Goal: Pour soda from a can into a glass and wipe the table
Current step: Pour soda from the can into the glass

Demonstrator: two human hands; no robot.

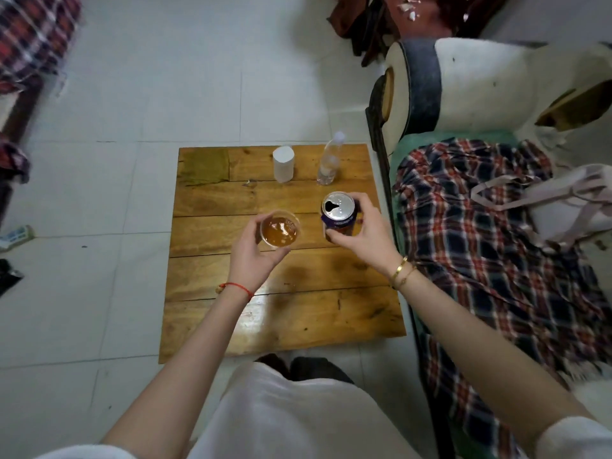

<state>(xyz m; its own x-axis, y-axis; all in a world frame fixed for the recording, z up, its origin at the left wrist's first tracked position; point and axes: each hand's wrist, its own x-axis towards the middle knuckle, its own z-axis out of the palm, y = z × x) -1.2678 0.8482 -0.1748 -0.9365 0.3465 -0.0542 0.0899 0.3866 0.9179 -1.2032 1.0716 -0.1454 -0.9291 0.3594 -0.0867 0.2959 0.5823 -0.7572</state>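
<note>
A clear glass (pixel 280 229) holds amber soda with some foam, and my left hand (pixel 255 256) grips it above the middle of the low wooden table (pixel 281 313). To its right, my right hand (pixel 361 233) is wrapped around an opened purple soda can (pixel 337 210), held nearly upright with its silver top facing me. Glass and can are a short gap apart. A folded olive-green cloth (pixel 204 166) lies flat on the table's far left corner.
A white paper roll (pixel 283 164) and a clear plastic bottle (pixel 329 160) stand at the table's far edge. A sofa with a plaid blanket (pixel 496 243) and a pale tote bag (pixel 569 200) borders the table's right side. White floor tiles surround the rest.
</note>
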